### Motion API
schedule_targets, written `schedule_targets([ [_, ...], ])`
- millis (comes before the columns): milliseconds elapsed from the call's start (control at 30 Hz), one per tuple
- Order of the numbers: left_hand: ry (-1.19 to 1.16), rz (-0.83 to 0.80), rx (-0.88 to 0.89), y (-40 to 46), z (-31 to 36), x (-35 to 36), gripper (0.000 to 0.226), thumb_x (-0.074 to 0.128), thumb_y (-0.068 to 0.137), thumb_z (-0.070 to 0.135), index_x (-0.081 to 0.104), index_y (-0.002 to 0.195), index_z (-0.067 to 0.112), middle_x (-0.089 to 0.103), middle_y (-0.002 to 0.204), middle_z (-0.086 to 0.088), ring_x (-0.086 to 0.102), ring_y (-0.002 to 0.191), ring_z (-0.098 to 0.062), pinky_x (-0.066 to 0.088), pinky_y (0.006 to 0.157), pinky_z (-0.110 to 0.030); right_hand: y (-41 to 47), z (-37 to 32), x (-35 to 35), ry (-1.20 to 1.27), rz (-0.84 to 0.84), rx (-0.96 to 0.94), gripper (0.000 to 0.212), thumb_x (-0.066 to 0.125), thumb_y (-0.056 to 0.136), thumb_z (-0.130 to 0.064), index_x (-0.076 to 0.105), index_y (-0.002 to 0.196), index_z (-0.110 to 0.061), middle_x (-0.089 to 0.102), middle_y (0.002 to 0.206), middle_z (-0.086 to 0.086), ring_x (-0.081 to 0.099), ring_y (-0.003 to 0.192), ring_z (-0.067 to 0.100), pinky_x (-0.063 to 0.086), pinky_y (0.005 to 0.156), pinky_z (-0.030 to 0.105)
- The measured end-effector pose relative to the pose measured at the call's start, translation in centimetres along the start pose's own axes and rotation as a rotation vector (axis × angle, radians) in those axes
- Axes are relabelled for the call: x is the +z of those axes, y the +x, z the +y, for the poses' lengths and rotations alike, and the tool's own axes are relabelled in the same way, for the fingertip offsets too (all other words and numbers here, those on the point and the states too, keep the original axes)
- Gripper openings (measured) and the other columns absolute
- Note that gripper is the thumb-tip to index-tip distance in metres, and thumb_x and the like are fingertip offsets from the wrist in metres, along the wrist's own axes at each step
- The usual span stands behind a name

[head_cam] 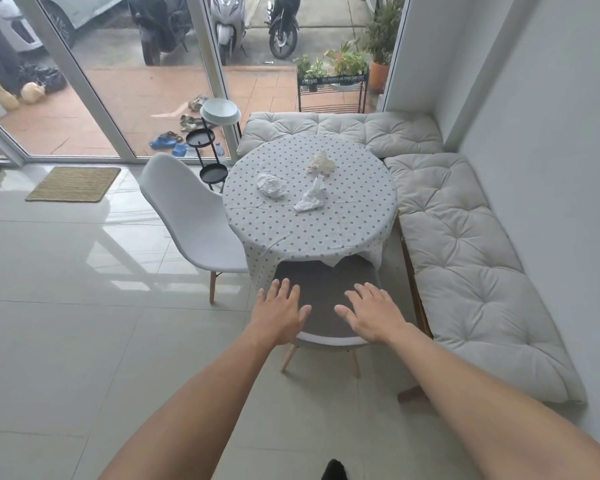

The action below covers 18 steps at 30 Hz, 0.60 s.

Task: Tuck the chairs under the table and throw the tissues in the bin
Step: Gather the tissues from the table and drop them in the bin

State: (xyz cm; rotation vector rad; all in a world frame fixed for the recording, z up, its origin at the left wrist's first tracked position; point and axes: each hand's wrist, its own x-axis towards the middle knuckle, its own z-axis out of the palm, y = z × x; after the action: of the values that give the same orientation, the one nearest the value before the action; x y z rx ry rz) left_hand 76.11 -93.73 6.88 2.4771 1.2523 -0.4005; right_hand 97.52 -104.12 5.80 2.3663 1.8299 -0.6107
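— What is sitting around the table (pixel 309 216)?

— A white chair (pixel 191 216) is standing at its left side, pulled out. Another chair (pixel 326 306) is sitting mostly under its near edge.

— And the hands?

— The left hand (pixel 281 315) and right hand (pixel 371 315) are hovering spread open over that near chair's back, gripping nothing. Three crumpled tissues (pixel 272 184) are lying on the table's top.

Grey tufted bench cushions (pixel 465 265) along the wall, woven doormat (pixel 73 184) by the glass doors, black tiered stand (pixel 207 157), potted plants (pixel 333 69) and motorbikes (pixel 281 26) stood outside.
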Motion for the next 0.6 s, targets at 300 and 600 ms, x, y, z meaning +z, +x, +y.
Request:
schedule_targets([
  [300,-0.02,0.11,0.045,4.0,-4.9,-5.8,0.07,0.021,0.109,0.056,0.012,0.165,0.016,0.006,0.175,-0.01,-0.002,0.16,-0.03,0.004,0.127,-0.059,5.9,-3.2,-4.6,-0.031,0.024,0.017,0.073,0.017,0.102,-0.066,0.03,0.156,-0.019,0.02,0.168,0.012,0.008,0.156,0.031,0.012,0.125,0.054],
  [600,0.078,0.098,0.163,12.0,-15.9,-12.8,0.07,0.02,0.108,0.056,0.011,0.165,0.016,0.003,0.175,-0.011,-0.003,0.16,-0.031,0.007,0.127,-0.058,15.0,-10.2,-8.9,0.029,0.072,0.151,0.068,0.023,0.104,-0.062,0.028,0.157,-0.022,0.016,0.17,0.01,0.008,0.156,0.029,0.012,0.125,0.052],
])
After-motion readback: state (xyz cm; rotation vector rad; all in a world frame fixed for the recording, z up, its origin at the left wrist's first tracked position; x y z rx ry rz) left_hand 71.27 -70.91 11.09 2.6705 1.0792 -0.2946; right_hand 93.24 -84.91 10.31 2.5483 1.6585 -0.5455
